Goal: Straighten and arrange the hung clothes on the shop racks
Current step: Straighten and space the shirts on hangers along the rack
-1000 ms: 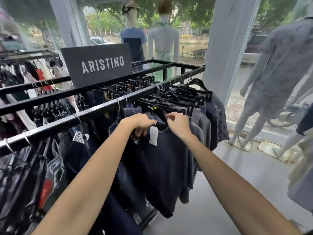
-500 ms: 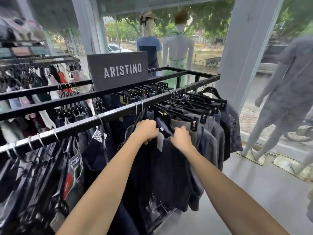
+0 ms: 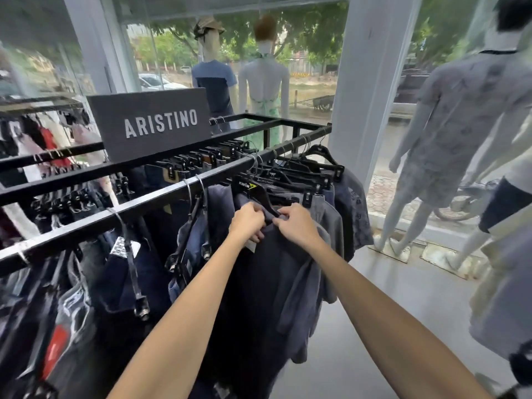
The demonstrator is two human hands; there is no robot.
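Observation:
A dark navy shirt (image 3: 259, 289) hangs from a black hanger (image 3: 253, 191) on the near black rail (image 3: 161, 194) of the rack. My left hand (image 3: 247, 221) and my right hand (image 3: 296, 224) both pinch the shirt's collar, side by side just under the hanger. A white price tag (image 3: 251, 246) peeks out below my left hand. To the right hang grey and patterned shirts (image 3: 342, 214) on crowded black hangers. Left of the navy shirt hang jeans and dark garments (image 3: 187, 243) on clip hangers.
A grey ARISTINO sign (image 3: 152, 125) stands on the rack's middle bar. A white pillar (image 3: 371, 82) rises behind the rack's far end. Dressed mannequins (image 3: 449, 133) stand at the right by the window, two more at the back. Grey floor (image 3: 388, 312) lies to the right.
The camera has moved nearer to the rack. My hands have closed in together on the shirt's collar, and the price tag is now mostly covered by my left hand.

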